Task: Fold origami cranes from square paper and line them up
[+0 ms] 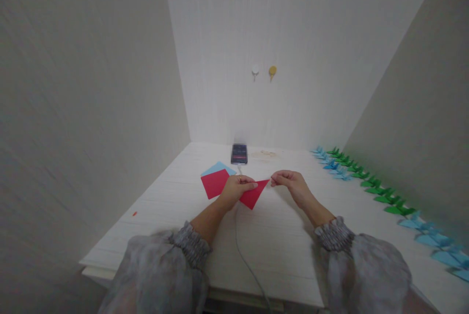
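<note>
A red paper folded into a triangle [253, 195] is held just above the white table [278, 240]. My left hand [235, 190] pinches its left part, fingers closed on the paper. My right hand [291, 183] pinches its right tip. A flat red sheet [213, 183] lies on a light blue sheet [217, 167] to the left of my left hand.
A phone [239, 153] stands at the back against the wall, with a grey cable [245, 255] running to the table's front edge. Several folded green and blue paper figures [381, 197] line the right wall. Two hooks [264, 72] hang on the back wall.
</note>
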Demonstrator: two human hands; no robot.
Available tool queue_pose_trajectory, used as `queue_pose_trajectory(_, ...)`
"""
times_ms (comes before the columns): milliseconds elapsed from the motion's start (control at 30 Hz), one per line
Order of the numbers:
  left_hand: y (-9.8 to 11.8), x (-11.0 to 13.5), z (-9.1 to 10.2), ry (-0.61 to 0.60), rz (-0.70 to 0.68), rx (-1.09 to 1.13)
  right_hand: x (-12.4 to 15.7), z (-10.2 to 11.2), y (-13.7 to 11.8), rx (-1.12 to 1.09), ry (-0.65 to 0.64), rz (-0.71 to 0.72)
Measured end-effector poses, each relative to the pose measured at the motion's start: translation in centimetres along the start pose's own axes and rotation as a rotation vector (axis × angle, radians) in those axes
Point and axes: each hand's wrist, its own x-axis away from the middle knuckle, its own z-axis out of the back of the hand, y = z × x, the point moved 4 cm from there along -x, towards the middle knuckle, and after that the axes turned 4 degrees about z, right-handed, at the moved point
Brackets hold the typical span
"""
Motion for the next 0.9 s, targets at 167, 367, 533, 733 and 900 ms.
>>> queue_pose_trajectory(167, 0.1, 0.1, -0.4, 0.001, -0.001, -0.028, 0.4, -1.7, 0.2, 0.030, -0.106, -0.008)
queue_pose_trajectory(367, -0.1, 0.2, -1.0, -0.096, -0.006, -0.049, 0.7, -2.4, 0.4, 0.131, -0.152, 0.014)
queue_pose_trajectory(533, 0.2, 0.4, -1.2, -0.162, 0.021, -0.003, 0.5, -1.9, 0.4, 0.093, -0.152, 0.014)
queue_pose_trajectory(733, 0.2, 0.5, -1.4, -0.259, 0.068, 0.034, 0.5, -1.5, 0.4, 0.017, -0.126, -0.037)
queue_pose_trajectory(900, -0.1, 0.5, -1.6, -0.341, 0.102, 0.097, 0.4, -1.3, 0.8, 0.009, -0.106, -0.067)
